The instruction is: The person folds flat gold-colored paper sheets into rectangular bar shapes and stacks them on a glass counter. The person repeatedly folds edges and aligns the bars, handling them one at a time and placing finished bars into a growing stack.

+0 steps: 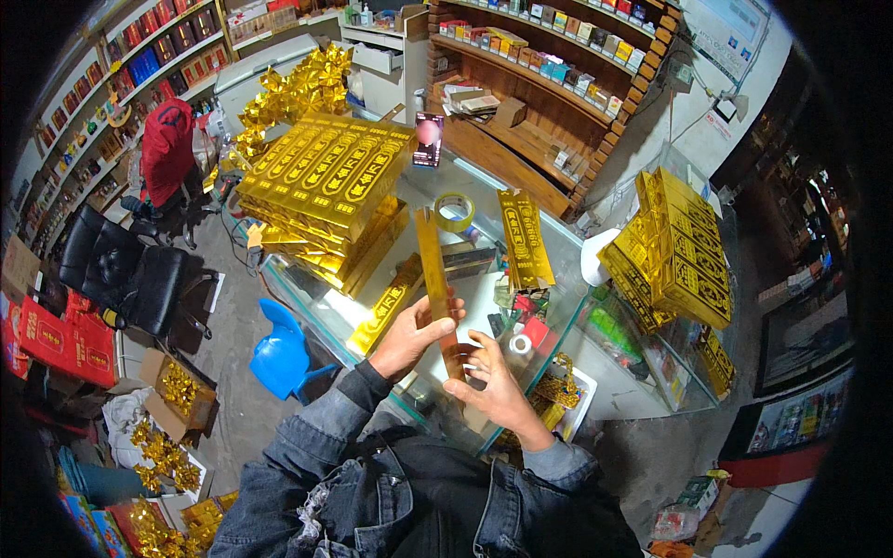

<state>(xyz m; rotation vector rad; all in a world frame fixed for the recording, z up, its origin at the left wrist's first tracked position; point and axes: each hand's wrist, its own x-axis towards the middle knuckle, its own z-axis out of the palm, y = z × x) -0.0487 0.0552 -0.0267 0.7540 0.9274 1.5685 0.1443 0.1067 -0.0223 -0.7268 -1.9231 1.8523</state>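
Note:
A long narrow gold foil-card strip (431,253), seen nearly edge-on, stands out from my hands over the glass counter. My left hand (416,337) grips its middle, thumb across the near face and fingertips round the right side. At its lower end, my right hand (498,391) has its thumb and curved fingers about the strip. Beneath and left of it, a gold printed strip (386,302) lies on the counter. Farther right lies a small stack of flat gold printed pieces (524,237). A tall pile of gold printed panels (321,177) stands at the counter's left.
A roll of yellowish tape (455,212) and an upright lit phone (428,139) stand behind the strip. More gold panels (688,246) are stacked on the right-hand counter. A blue stool (279,353) and black chair (121,270) are at the left. Shelves (558,60) line the back.

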